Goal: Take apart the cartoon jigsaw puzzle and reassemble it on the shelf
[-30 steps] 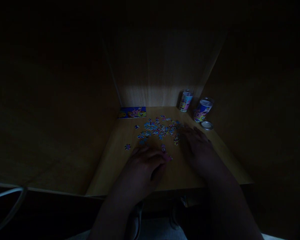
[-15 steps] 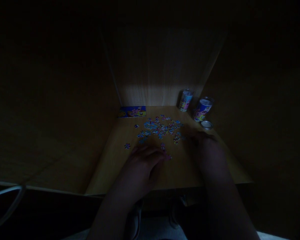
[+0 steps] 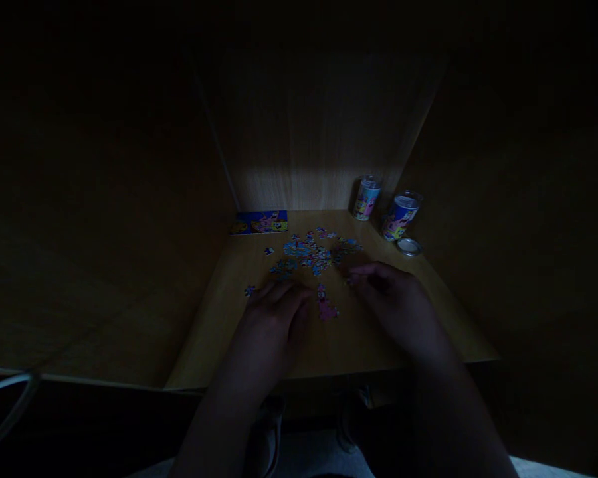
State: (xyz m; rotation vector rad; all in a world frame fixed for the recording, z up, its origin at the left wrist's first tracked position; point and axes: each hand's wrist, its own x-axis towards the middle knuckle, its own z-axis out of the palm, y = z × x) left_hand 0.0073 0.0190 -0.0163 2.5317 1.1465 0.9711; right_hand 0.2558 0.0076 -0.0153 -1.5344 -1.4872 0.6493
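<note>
The scene is very dark. A scatter of small coloured puzzle pieces (image 3: 311,253) lies on a wooden desk (image 3: 339,345). A small joined pink cluster of pieces (image 3: 325,308) sits between my hands. My left hand (image 3: 275,317) lies flat on the desk just left of that cluster, fingers stretched forward. My right hand (image 3: 391,299) rests to the right, fingers curled in a pinch near a loose piece (image 3: 349,281); whether it grips the piece is hidden by the dark.
A blue picture card (image 3: 260,222) lies at the back left. Two printed cans (image 3: 367,198) (image 3: 400,216) stand at the back right, with a round metal lid (image 3: 409,246) beside them. Wooden walls enclose the desk on three sides. A lone piece (image 3: 250,290) lies at left.
My left hand slid left, uncovering the pink cluster. My right hand drew back from the pile, then came in toward the middle with its fingers curled.
</note>
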